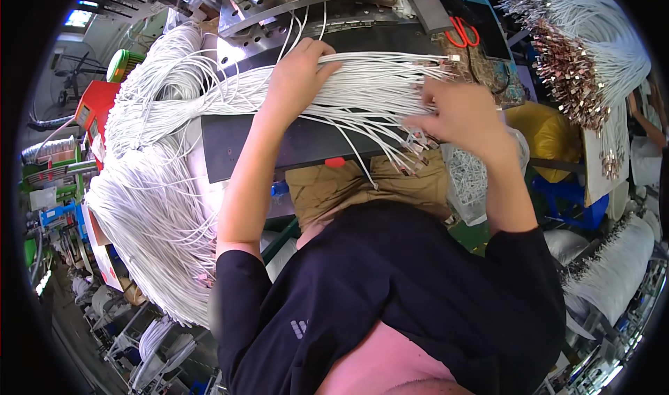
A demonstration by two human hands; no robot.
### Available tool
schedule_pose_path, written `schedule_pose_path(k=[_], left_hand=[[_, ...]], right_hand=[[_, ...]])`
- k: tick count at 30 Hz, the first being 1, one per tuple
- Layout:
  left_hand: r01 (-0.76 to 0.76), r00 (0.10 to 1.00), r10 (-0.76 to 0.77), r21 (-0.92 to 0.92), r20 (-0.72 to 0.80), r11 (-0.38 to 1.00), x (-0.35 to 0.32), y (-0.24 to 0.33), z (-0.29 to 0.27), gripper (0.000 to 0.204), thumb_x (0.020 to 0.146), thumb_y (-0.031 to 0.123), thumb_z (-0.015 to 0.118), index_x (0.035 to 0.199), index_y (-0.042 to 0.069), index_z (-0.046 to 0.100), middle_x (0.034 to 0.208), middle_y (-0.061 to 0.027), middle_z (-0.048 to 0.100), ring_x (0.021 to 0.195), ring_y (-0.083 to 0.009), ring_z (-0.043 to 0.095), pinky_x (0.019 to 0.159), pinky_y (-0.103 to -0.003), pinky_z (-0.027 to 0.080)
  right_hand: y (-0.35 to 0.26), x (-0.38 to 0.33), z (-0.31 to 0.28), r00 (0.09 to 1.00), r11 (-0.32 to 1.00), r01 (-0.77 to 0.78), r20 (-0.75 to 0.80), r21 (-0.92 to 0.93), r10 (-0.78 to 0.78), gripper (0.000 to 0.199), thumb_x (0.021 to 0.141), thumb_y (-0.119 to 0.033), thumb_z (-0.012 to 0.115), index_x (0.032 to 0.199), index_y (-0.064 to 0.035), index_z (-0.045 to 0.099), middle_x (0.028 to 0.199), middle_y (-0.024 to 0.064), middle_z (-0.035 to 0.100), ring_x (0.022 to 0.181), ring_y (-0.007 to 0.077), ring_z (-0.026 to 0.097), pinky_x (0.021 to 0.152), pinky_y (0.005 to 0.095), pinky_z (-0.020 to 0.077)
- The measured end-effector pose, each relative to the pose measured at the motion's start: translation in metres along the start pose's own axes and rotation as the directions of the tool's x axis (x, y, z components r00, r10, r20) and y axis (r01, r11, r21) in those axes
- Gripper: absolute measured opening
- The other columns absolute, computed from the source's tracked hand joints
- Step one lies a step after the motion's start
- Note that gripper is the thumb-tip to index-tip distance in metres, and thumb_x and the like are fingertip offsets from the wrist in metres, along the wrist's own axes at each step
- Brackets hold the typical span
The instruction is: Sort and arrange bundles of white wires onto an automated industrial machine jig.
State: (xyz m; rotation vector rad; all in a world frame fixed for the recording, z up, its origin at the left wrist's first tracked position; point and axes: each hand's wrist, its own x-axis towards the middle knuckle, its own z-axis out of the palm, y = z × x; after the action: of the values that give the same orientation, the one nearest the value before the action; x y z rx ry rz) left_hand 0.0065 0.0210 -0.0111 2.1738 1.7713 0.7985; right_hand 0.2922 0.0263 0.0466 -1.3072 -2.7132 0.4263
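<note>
A loose bundle of white cables (376, 81) lies across the dark work plate (244, 141) in front of me. My left hand (301, 78) is on the bundle's left part, its fingers curled over several cables and the thumb pointing right. At the right end, by the metal-tipped cable ends (417, 155), is my right hand (456, 113). Motion blurs it somewhat, but thumb and fingers look spread, with no cable visibly gripped. Several ends fan out over the plate's near edge. One cable end (375, 184) hangs lower, above my lap.
A thick mass of white cables (146, 207) hangs at the left. Beyond the plate stands a metal fixture (300, 1); red-handled scissors (463, 33) lie to its right. A clear bag of small white pieces (474, 179) and a yellow bag (550, 141) are on the right, below hanging cable bundles (592, 40).
</note>
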Motion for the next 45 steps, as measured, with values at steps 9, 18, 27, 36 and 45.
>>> schedule_pose_path(k=[9,18,27,36,45], left_hand=[[-0.038,0.999,0.041,0.148,-0.015,0.988,0.002,-0.020,-0.013,0.019,0.089,0.023,0.067,0.096,0.005,0.065,0.092,-0.0125,0.065,0.085,-0.0346,0.064,0.072,-0.044,0.051],[-0.049,0.987,0.047,0.008,0.151,0.999,0.007,0.018,0.000,0.028,0.091,0.033,0.067,0.094,0.006,0.064,0.082,-0.0151,0.066,0.078,-0.0338,0.064,0.068,-0.040,0.048],[0.054,0.997,-0.049,0.075,-0.063,0.996,-0.005,-0.007,0.026,0.029,0.090,0.036,0.069,0.088,0.007,0.064,0.075,-0.0081,0.065,0.068,-0.0298,0.065,0.059,-0.040,0.048],[0.013,0.976,0.004,0.077,-0.219,0.997,-0.008,-0.007,0.031,0.027,0.090,0.035,0.070,0.087,0.009,0.065,0.073,-0.0057,0.065,0.064,-0.0248,0.064,0.056,-0.036,0.047],[0.029,0.980,-0.019,0.048,-0.196,0.998,-0.009,-0.009,0.031,0.026,0.090,0.035,0.070,0.088,0.009,0.067,0.075,-0.0056,0.065,0.066,-0.0266,0.065,0.058,-0.038,0.048]], right_hand=[[0.093,-0.097,0.017,0.930,0.465,-0.101,-0.083,0.880,0.359,0.008,0.088,-0.004,0.063,0.095,-0.0028,0.066,0.083,-0.0011,0.060,0.071,0.0073,0.052,0.060,0.0227,0.0410],[-0.019,-0.064,0.062,0.924,0.918,0.128,-0.380,0.377,0.028,0.013,0.084,-0.009,0.068,0.097,-0.0069,0.065,0.093,0.0044,0.065,0.076,0.0187,0.061,0.064,0.0317,0.0488],[-0.005,-0.075,0.067,0.971,0.876,-0.152,-0.094,0.458,0.218,0.020,0.086,-0.010,0.067,0.106,-0.0067,0.065,0.080,0.0114,0.063,0.073,0.0250,0.064,0.065,0.0350,0.0493],[0.018,-0.095,0.054,0.855,0.321,-0.264,0.066,0.910,0.515,0.026,0.090,-0.012,0.064,0.115,-0.0027,0.064,0.074,-0.0006,0.057,0.065,0.0067,0.052,0.054,0.0234,0.0377],[0.129,-0.147,0.033,0.965,0.235,-0.220,0.176,0.947,0.192,0.018,0.095,-0.017,0.063,0.103,-0.0011,0.064,0.070,-0.0046,0.050,0.061,0.0028,0.045,0.053,0.0191,0.0322]])
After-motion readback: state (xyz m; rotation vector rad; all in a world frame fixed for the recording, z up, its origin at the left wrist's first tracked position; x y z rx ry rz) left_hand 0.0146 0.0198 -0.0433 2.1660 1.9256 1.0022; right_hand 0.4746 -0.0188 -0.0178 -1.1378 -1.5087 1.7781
